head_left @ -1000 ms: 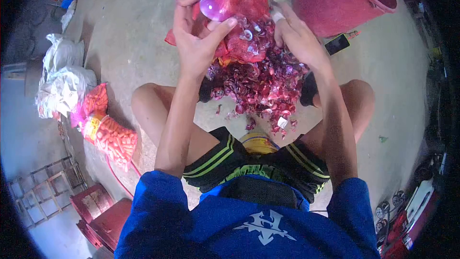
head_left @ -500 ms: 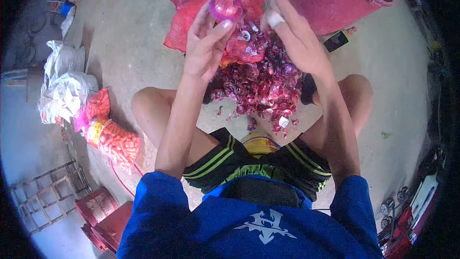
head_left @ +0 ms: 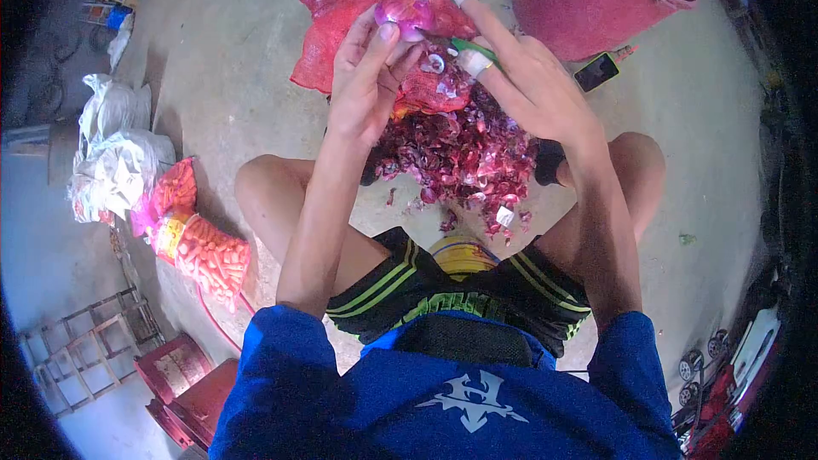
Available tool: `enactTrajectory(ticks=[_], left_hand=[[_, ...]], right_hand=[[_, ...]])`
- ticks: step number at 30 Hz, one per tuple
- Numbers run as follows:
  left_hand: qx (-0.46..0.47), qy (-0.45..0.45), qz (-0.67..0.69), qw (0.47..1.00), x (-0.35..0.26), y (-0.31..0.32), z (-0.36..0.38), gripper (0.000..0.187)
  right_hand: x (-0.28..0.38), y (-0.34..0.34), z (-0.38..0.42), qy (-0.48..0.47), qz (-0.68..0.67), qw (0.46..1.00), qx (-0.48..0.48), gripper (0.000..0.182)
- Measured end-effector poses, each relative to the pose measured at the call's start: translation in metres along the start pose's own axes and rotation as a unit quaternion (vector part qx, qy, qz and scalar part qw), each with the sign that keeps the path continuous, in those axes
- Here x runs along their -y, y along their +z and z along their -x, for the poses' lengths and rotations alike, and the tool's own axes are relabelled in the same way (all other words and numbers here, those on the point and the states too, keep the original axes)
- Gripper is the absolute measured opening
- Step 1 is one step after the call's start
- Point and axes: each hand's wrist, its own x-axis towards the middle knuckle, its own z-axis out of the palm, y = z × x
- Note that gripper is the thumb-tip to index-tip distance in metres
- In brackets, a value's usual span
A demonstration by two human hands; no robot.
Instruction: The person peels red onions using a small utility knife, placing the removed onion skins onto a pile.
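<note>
My left hand (head_left: 365, 77) grips a shiny purple-red onion (head_left: 404, 14) between thumb and fingers, raised above the red mesh sack. A green-handled knife (head_left: 470, 48) is in my right hand (head_left: 541, 89), close to the onion's right side; its blade is hard to make out. White wrapping covers the tips of my right thumb and a finger. Under both hands lies a heap of onion skins (head_left: 464, 158), spread between my feet. Behind my left hand the red mesh sack (head_left: 328, 47) rests on the floor.
A large red tub (head_left: 571, 13) stands at the upper right, with a phone (head_left: 596, 73) on the floor below it. To the left are white sacks (head_left: 128, 166) and a mesh bag of carrot-like orange pieces (head_left: 213, 255). Red plastic stools (head_left: 200, 400) sit at lower left.
The onion has turned in my left hand and shows a paler underside. My right hand has shifted slightly down and right, and the knife's green handle now shows clearly.
</note>
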Motion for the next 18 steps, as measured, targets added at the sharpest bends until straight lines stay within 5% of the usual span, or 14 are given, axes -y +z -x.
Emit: enactTrajectory(ticks=[10,18], left_hand=[[-0.015,0.003,-0.048,0.999,-0.001,0.010,0.000,0.050],[0.012,-0.099,0.051,0.994,0.012,0.001,-0.005,0.047]], right_hand=[[-0.006,0.001,0.003,-0.010,0.039,0.999,-0.028,0.070],[-0.005,0.002,0.004,-0.017,0.044,0.999,-0.018,0.069]])
